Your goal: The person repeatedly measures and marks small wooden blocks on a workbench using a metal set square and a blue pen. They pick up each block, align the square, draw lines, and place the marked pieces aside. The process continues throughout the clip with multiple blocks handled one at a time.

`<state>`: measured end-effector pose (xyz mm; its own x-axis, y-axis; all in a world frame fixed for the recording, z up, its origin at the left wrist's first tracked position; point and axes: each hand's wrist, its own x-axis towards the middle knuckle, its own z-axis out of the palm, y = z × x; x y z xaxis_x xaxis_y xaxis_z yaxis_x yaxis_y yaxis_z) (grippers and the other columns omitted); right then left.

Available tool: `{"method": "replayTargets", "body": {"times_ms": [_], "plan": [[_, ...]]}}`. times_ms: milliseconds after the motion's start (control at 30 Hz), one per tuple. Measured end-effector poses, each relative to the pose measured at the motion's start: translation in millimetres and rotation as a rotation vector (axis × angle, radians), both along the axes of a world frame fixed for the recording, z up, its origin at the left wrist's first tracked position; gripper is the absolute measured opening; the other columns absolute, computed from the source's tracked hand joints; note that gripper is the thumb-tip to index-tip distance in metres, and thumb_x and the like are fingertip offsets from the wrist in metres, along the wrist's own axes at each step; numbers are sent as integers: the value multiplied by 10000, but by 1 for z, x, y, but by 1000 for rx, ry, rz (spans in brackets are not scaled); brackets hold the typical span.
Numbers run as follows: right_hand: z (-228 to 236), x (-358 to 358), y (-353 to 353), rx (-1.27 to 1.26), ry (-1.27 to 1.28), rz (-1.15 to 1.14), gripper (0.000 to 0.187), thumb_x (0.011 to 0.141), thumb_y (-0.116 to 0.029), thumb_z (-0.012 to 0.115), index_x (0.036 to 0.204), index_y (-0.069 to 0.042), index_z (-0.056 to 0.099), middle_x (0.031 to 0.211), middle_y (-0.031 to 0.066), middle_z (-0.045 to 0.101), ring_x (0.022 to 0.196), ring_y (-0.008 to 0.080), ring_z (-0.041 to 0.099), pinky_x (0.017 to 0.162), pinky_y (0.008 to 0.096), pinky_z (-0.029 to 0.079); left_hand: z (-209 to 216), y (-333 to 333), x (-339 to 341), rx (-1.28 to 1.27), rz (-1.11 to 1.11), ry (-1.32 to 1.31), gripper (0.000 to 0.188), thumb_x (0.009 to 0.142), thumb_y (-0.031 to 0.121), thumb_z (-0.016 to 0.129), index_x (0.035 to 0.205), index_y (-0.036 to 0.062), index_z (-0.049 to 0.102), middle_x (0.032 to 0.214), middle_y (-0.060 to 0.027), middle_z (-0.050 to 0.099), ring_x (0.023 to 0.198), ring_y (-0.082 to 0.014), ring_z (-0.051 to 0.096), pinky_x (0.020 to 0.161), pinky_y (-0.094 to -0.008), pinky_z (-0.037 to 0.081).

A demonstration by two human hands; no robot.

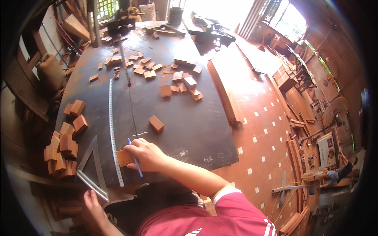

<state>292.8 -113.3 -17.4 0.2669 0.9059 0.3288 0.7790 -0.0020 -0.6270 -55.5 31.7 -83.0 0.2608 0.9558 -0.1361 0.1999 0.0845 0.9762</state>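
Holding one blue pen (135, 160), one wood block (124, 157); two hands: right (146, 154), left (93, 200).

on the bench (189, 126), a ruler (112, 129) lies between the left block pile (63, 145) and, seemingly, a lone block (156, 123).

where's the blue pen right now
In the head view, the blue pen is in the right hand, low and left of centre, beside the wood block against the long ruler.
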Motion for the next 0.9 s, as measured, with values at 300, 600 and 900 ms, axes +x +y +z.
{"method": "replayTargets", "body": {"times_ms": [300,600,900], "plan": [[-2,0,-1,148,-39,48,660,706,-304,902,1264,-85,627,1160,151,616,1082,356,627,882,448,561,29,-20,36,-348,-133,-297,114,1046,139,604,1101,38,607,921,-21,652,806,-112,624,734,-271,506],[11,-5,6,319,-20,-76,651,715,-278,926,1248,-24,651,1096,185,669,971,357,678,842,429,579,58,-32,35,-239,-76,-349,122,1009,149,667,1030,54,593,784,3,604,602,-69,537,532,-221,421],[11,-5,7,422,-8,-134,643,725,-296,924,1240,-31,646,1066,152,659,955,334,658,830,417,562,68,-33,41,-182,-82,-284,100,998,81,683,1034,9,624,930,-38,677,816,-83,618,766,-239,494]]}}
